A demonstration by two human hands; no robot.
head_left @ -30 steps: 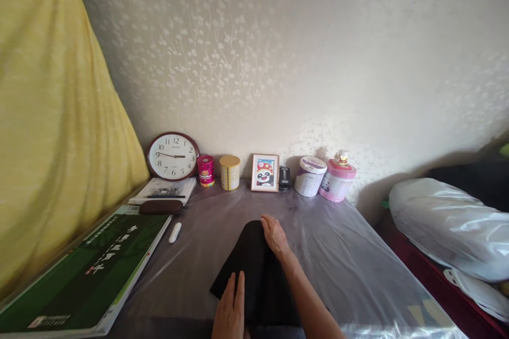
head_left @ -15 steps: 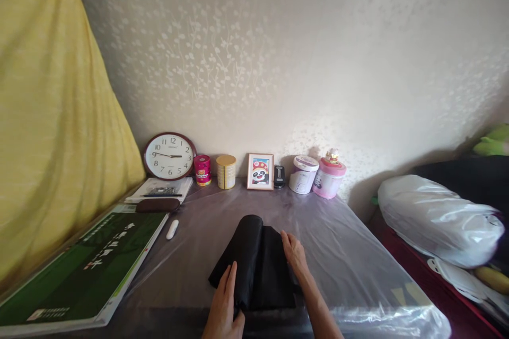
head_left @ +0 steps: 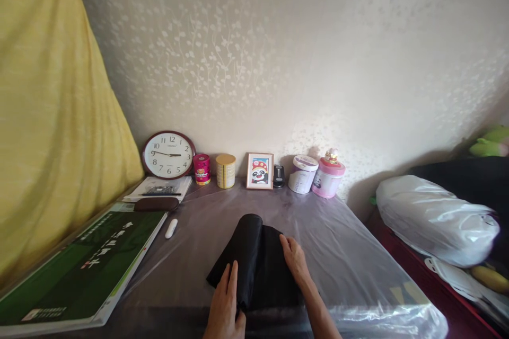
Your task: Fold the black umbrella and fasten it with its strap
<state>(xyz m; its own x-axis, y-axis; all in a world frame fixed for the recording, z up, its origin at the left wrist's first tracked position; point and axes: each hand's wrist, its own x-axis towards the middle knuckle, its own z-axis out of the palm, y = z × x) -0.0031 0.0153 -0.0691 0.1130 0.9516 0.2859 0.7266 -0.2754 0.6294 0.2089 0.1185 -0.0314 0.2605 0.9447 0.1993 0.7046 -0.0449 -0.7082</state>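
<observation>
A piece of black cloth lies near the front edge of the table, its left part folded over into a thick roll. At the near left side of the roll is my left hand; its fingers lie along the cloth and its thumb sits at the front end, gripping it. My right hand has its fingers bent at the right edge of the cloth, holding that edge. The underside of the cloth and part of my right fingertips are hidden.
The table has a clear plastic cover. A green book, brown case and white object are left. Along the wall stand a clock, cans, a framed panda picture and tubs. A plastic bag lies right.
The right part of the cloth reaches slightly farther right at its near corner. Both hands stay nearly in place on it; the whole view has shifted slightly.
</observation>
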